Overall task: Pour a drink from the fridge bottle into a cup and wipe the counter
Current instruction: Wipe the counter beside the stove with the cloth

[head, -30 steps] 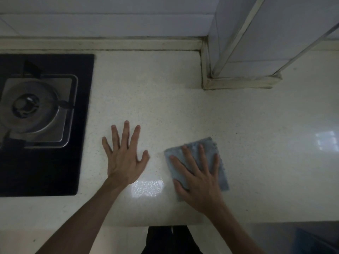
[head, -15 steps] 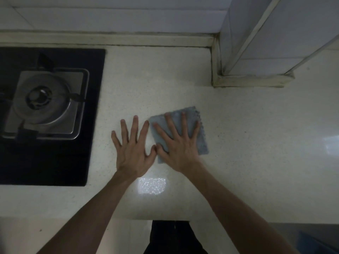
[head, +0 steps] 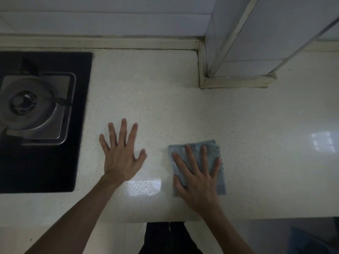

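A grey-blue cloth (head: 196, 151) lies flat on the pale speckled counter (head: 156, 99), near its front edge. My right hand (head: 197, 178) presses down on the cloth with fingers spread, covering most of it. My left hand (head: 122, 158) rests flat on the bare counter to the left of the cloth, fingers apart, holding nothing, with a gap between the two hands. No bottle or cup is in view.
A black gas hob (head: 45, 171) with a steel burner (head: 31, 105) fills the left side. A white tiled pillar (head: 238, 52) juts onto the counter at back right. The tiled wall runs along the back. The counter's front edge (head: 165, 219) is just below my hands.
My right hand slid the cloth up next to my left hand, then back right and toward the front edge. My left hand stayed flat in place.
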